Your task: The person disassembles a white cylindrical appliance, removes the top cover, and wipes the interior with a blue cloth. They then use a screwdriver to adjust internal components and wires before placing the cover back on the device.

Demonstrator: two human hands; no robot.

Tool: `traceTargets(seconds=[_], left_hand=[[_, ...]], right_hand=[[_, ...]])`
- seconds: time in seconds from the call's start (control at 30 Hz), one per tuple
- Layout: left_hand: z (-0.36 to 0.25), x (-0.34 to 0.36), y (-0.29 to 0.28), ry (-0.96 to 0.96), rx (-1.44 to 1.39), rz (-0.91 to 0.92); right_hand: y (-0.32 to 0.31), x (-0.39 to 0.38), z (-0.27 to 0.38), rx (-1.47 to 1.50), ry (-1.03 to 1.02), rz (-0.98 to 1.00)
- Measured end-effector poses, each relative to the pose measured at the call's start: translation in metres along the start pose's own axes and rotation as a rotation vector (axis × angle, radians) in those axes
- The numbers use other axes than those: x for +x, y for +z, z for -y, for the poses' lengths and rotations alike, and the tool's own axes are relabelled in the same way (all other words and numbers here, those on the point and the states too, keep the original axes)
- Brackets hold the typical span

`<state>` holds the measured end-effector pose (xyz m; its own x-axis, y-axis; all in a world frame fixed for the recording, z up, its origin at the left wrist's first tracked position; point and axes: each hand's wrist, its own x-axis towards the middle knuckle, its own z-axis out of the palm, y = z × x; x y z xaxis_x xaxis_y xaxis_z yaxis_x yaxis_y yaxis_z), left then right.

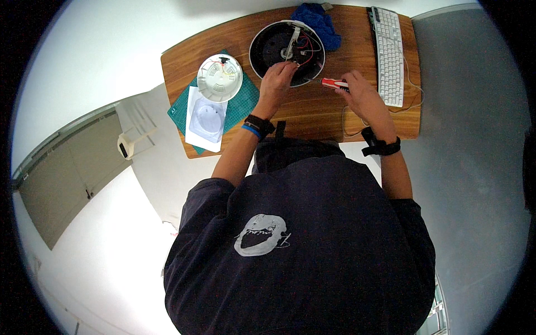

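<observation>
Left hand [277, 78]: fingers curled, touching the near rim of the round black appliance housing [268, 47] on the wooden desk [312, 114]. Right hand [362, 96]: closed around a red-handled screwdriver [334, 84], its tip at the housing's edge.

Screwdriver [335, 84] tip hidden behind round housing [268, 47] rim; wires inside too small to tell.

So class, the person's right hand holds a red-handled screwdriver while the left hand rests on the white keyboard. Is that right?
Not quite. In the head view the right hand does hold the red-handled screwdriver, but the left hand rests on the rim of the round black housing, not on the white keyboard, which lies untouched at the right of the desk.
</observation>
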<state>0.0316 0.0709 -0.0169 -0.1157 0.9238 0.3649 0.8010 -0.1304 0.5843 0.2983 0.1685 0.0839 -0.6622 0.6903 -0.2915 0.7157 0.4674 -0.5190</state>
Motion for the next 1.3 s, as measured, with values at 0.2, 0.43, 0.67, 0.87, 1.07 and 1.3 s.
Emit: traceTargets(seconds=[0.2,0.43,0.67,0.87,1.07,1.3], left_hand=[[0.0,0.001,0.002,0.048,0.108,-0.015],[-0.006,0.001,-0.002,0.071,0.083,0.015],[-0.011,0.003,-0.009,0.1,0.059,0.032],[-0.016,0.004,-0.019,0.113,0.133,0.057],[-0.014,-0.001,-0.022,0.116,0.226,0.09],[-0.026,-0.004,-0.037,0.097,0.232,0.167]], right_hand=[[0.009,0.002,-0.008,-0.014,-0.031,-0.007],[0.013,0.001,-0.008,-0.01,-0.041,0.01],[0.009,-0.002,-0.001,-0.006,-0.041,0.014],[0.007,0.0,0.002,-0.035,-0.015,0.061],[0.005,0.007,0.007,-0.057,0.032,0.149],[0.004,0.004,0.012,0.038,-0.093,-0.079]])
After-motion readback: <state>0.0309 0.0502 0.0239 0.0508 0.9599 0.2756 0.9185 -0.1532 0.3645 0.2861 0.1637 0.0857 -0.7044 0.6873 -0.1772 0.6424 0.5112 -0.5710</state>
